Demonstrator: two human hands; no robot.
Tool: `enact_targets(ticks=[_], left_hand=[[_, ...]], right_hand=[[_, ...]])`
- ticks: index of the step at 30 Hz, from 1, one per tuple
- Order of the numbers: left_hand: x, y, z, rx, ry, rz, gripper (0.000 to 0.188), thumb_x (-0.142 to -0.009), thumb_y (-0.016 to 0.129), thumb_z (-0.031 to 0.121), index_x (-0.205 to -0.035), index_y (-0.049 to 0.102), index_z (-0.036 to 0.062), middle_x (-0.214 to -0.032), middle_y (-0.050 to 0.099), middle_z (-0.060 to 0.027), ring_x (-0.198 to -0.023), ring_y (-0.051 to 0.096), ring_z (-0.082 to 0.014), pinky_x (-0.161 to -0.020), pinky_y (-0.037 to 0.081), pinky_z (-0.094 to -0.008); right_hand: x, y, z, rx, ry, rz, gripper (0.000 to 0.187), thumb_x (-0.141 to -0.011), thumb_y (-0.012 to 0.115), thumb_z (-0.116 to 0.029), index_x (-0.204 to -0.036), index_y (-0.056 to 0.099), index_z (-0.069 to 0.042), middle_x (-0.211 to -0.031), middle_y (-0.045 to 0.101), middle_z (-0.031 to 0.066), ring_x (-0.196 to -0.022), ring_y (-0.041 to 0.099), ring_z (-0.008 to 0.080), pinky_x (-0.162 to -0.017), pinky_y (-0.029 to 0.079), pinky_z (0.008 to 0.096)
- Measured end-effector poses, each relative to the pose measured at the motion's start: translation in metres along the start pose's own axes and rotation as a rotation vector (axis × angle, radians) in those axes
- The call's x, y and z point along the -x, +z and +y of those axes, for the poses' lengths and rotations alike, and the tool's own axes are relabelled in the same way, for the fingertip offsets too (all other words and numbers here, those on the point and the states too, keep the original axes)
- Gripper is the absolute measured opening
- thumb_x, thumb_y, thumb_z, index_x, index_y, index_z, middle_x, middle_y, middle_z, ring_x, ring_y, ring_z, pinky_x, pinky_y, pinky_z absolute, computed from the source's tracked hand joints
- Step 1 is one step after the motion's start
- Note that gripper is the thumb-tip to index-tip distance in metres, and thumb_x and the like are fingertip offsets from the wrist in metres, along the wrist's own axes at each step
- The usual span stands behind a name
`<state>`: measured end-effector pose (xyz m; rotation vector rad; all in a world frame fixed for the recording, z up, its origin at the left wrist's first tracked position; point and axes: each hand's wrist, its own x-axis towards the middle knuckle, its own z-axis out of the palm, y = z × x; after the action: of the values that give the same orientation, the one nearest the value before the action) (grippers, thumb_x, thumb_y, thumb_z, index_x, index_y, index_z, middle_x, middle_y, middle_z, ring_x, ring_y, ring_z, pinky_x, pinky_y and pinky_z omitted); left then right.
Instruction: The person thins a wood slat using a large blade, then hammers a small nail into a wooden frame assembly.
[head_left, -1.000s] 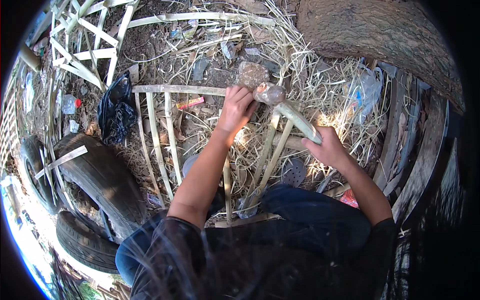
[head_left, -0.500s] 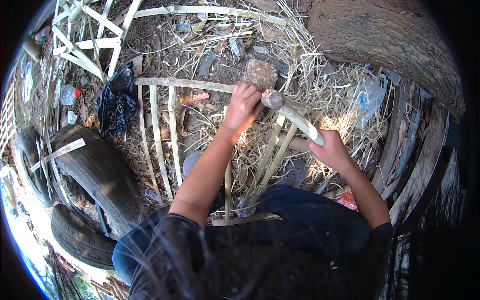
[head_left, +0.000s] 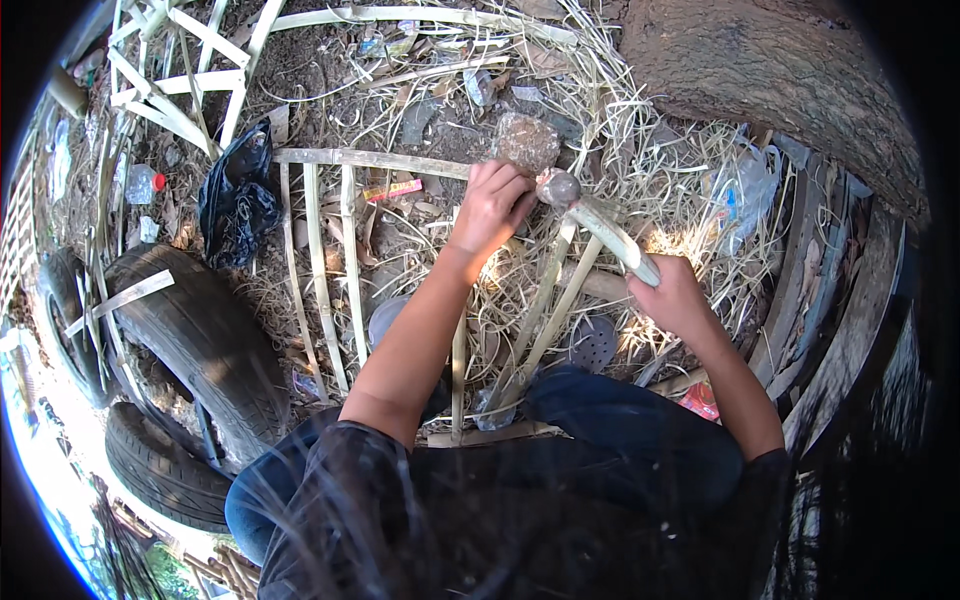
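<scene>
Left hand: the person's left hand point(head_left: 495, 205) is closed, fingers curled over the right end of the long bamboo strip.
Right hand: the right hand point(head_left: 675, 295) is clenched round the butt of a mallet point(head_left: 612, 240), whose rounded brown head is just beside the left fingers.
Bamboo strip: the long bamboo strip point(head_left: 375, 160) runs leftward across the ground point(head_left: 320, 75) from the left hand, with three thin slats point(head_left: 353, 260) reaching from its left half toward the person.
Between the forearms: two slanting strips point(head_left: 552, 325) draw together toward the knees, near a single upright strip point(head_left: 459, 380).
Stone: a rough brown block point(head_left: 527, 138) sits just beyond the left fingers.
Litter: a pink and yellow wrapper point(head_left: 393, 190) lies below the bamboo strip; a black plastic bag point(head_left: 238, 195) is at its left end.
Shavings: pale curls point(head_left: 640, 140) cover the ground up to its far right corner, where a tree trunk point(head_left: 780, 80) lies.
Right edge: a clear plastic bag point(head_left: 745, 195), then weathered boards point(head_left: 845, 330).
Left edge: worn tyres point(head_left: 210, 345) and a red-capped bottle point(head_left: 140, 185).
Far left corner: a bamboo lattice point(head_left: 205, 82).
</scene>
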<state>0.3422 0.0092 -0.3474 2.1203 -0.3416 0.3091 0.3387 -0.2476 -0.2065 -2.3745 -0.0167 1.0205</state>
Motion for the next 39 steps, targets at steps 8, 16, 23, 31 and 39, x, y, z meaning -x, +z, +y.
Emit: enact_targets(ticks=[8, 16, 23, 31, 39], left_hand=[[-0.001, -0.001, 0.001, -0.016, -0.013, 0.014, 0.018, -0.069, 0.072, 0.003, -0.083, 0.061, 0.0050, -0.090, 0.061, -0.0048, -0.091, 0.055, -0.0242, -0.079, 0.039, -0.0363], [0.001, -0.001, 0.000, 0.002, -0.014, 0.008, 0.018, -0.069, 0.073, 0.003, -0.083, 0.061, 0.0051, -0.090, 0.061, -0.0046, -0.090, 0.055, -0.0240, -0.078, 0.039, -0.0366], [0.002, 0.000, -0.003, -0.015, 0.001, 0.017, 0.019, -0.068, 0.073, 0.003, -0.084, 0.061, 0.0051, -0.089, 0.061, -0.0047, -0.090, 0.055, -0.0240, -0.078, 0.039, -0.0362], [0.001, 0.001, -0.004, -0.019, -0.020, 0.000, 0.027, -0.062, 0.074, 0.002, -0.086, 0.062, 0.0054, -0.094, 0.062, -0.0047, -0.095, 0.056, -0.0244, -0.080, 0.040, -0.0358], [0.003, 0.001, -0.005, -0.017, -0.014, 0.003, 0.022, -0.068, 0.077, 0.007, -0.084, 0.062, 0.0056, -0.092, 0.063, -0.0037, -0.091, 0.057, -0.0228, -0.080, 0.040, -0.0350]], right_hand=[[-0.002, 0.005, 0.002, 0.026, -0.055, 0.023, 0.021, -0.075, 0.061, -0.015, -0.076, 0.060, 0.006, -0.060, 0.058, 0.0216, -0.052, 0.059, 0.0324, -0.053, 0.046, 0.0379], [0.001, 0.009, 0.007, -0.010, -0.057, 0.044, 0.018, -0.075, 0.059, -0.012, -0.073, 0.060, 0.006, -0.057, 0.056, 0.0193, -0.049, 0.057, 0.0275, -0.052, 0.045, 0.0376], [0.002, 0.010, 0.002, -0.003, -0.125, 0.060, 0.016, -0.078, 0.058, -0.007, -0.069, 0.057, 0.006, -0.053, 0.055, 0.0102, -0.048, 0.052, 0.0137, -0.048, 0.042, 0.0338], [0.005, 0.011, 0.007, -0.020, -0.054, 0.040, 0.017, -0.074, 0.058, -0.010, -0.072, 0.057, 0.007, -0.054, 0.053, 0.0188, -0.046, 0.054, 0.0253, -0.049, 0.042, 0.0373], [0.005, 0.000, 0.003, -0.024, -0.104, 0.064, 0.016, -0.076, 0.058, -0.010, -0.073, 0.057, 0.006, -0.055, 0.054, 0.0163, -0.049, 0.055, 0.0196, -0.050, 0.042, 0.0357]])
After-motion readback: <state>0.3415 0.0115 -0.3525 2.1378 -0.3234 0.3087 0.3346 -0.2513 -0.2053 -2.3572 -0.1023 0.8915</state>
